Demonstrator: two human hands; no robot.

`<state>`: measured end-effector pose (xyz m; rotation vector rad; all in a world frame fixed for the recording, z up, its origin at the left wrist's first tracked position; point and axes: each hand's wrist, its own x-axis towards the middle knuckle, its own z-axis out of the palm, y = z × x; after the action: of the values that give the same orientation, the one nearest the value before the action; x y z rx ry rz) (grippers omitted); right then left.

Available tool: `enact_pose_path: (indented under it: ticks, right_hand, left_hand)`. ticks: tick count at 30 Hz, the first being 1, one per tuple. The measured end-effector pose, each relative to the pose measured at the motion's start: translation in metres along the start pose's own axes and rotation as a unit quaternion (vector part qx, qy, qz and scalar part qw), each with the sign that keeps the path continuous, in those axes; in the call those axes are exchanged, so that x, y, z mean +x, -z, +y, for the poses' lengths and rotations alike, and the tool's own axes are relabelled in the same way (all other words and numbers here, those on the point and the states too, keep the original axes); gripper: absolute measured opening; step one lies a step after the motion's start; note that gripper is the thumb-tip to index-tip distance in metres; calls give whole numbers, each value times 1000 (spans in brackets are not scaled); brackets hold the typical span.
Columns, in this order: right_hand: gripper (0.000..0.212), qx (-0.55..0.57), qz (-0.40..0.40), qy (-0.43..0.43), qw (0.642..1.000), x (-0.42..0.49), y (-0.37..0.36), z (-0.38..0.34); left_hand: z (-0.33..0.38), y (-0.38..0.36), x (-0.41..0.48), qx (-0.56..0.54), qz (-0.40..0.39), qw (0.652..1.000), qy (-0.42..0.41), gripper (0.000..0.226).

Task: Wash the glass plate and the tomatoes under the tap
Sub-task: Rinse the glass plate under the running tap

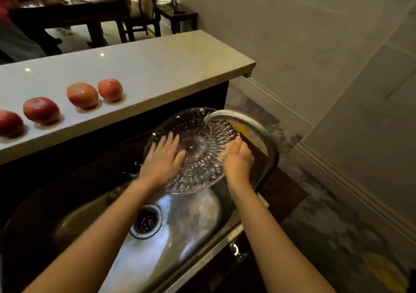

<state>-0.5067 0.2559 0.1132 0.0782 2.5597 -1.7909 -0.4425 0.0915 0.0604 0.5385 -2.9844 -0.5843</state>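
Now the plate (195,150) is hanging tilted over the sink (198,216), right under the tap (252,122) — water is streaming onto its face at about two o'clock. Left hand (161,161) is lying flat on the glass at the plate's nine o'clock, fingers straight and spread, pressing the ribbed surface. Right hand (238,160) is gripping the rim at three o'clock, fingers curled round the edge, carrying the plate. Down at seven o'clock from the plate the drain (147,221) is showing in the wet basin. Four tomatoes (82,95) are sitting in a row on the counter (157,67) out at ten o'clock — well apart from the sink, skins shining.
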Motion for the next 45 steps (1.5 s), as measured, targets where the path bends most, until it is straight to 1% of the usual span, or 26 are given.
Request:
enact_pose_path:
  ticks: [2, 3, 6, 8, 10, 13, 16, 19, 22, 23, 25, 27, 29, 31, 33, 35, 37, 38, 39, 40, 41, 42, 43, 44, 45]
  right_hand:
    - [45, -9, -2, 1, 1000, 3, 0, 0]
    - [47, -16, -8, -1, 1000, 2, -2, 0]
    - [47, -20, -18, 4, 1000, -6, -6, 0]
    - [47, -8, -31, 12, 999, -11, -6, 1]
    - [45, 9, -37, 14, 999, -14, -3, 0]
    - [44, 13, -14, 23, 1000, -18, 3, -3]
    - [45, 15, 3, 35, 999, -17, 10, -2]
    - [43, 17, 6, 30, 999, -14, 14, 1]
    - [43, 24, -2, 27, 999, -11, 13, 2]
    - [42, 22, -4, 30, 999, -11, 12, 3]
    - [42, 14, -12, 33, 999, -15, 9, 5]
    - [44, 21, -24, 18, 999, -20, 4, 8]
    - [47, 40, -36, -2, 999, -25, 1, 8]
    - [48, 59, -32, -5, 998, -24, 1, 6]
    - [48, 54, -21, 0, 998, -20, 6, 5]
    - [49, 50, -10, 3, 999, -15, 11, 7]
    - [49, 46, -6, 4, 999, -12, 16, 10]
    - [50, 42, -7, 7, 999, -11, 17, 12]
    - [51, 39, -10, 9, 999, -10, 17, 13]
    - [51, 38, -18, 11, 999, -9, 17, 15]
    - [51, 37, -28, 12, 999, -9, 16, 16]
    - [51, 34, -39, 11, 999, -9, 15, 17]
    - [51, 31, -50, 6, 998, -8, 13, 19]
    - [51, 33, -58, -4, 998, -8, 11, 20]
    - [51, 39, -69, -23, 997, -8, 9, 21]
  left_hand:
    - [11, -12, -32, -24, -30, 999, 10, 63]
    - [22, -16, -42, -42, -37, 998, -5, 62]
    - [61, -15, -40, -72, -28, 991, -106, 53]
    - [81, -7, -19, -55, -8, 989, -137, 52]
    - [88, 3, 9, -16, 23, 991, -129, 54]
    - [74, 16, 44, 12, 50, 991, -123, 57]
    - [37, 23, 61, 27, 54, 997, -56, 57]
    - [5, 18, 36, 40, 35, 999, -7, 56]
    - [6, -6, -23, -19, 9, 1000, 1, 59]
    - [15, -14, -40, -39, 0, 999, -14, 59]
    - [41, -20, -55, -64, -11, 995, -75, 56]
    - [68, -14, -42, -40, 2, 990, -133, 56]
    - [86, -3, -13, 13, 38, 988, -150, 57]
    - [90, 7, 14, 35, 64, 987, -146, 55]
    - [79, 16, 33, 28, 81, 988, -125, 55]
    - [51, 25, 44, 31, 104, 992, -62, 56]
    - [17, 31, 41, 37, 113, 992, 42, 58]
    - [1, 33, 34, 27, 101, 989, 101, 60]
    - [-14, 32, 25, -7, 76, 985, 155, 62]
    - [-26, 31, 14, -73, 43, 977, 196, 61]
    - [-36, 29, 4, -178, 11, 959, 221, 54]
    - [-44, 29, -7, -314, -14, 920, 233, 43]
    - [-49, 32, -17, -442, -37, 863, 241, 31]
    - [-53, 35, -25, -541, -50, 805, 240, 23]
    - [-56, 39, -32, -596, -51, 766, 234, 19]
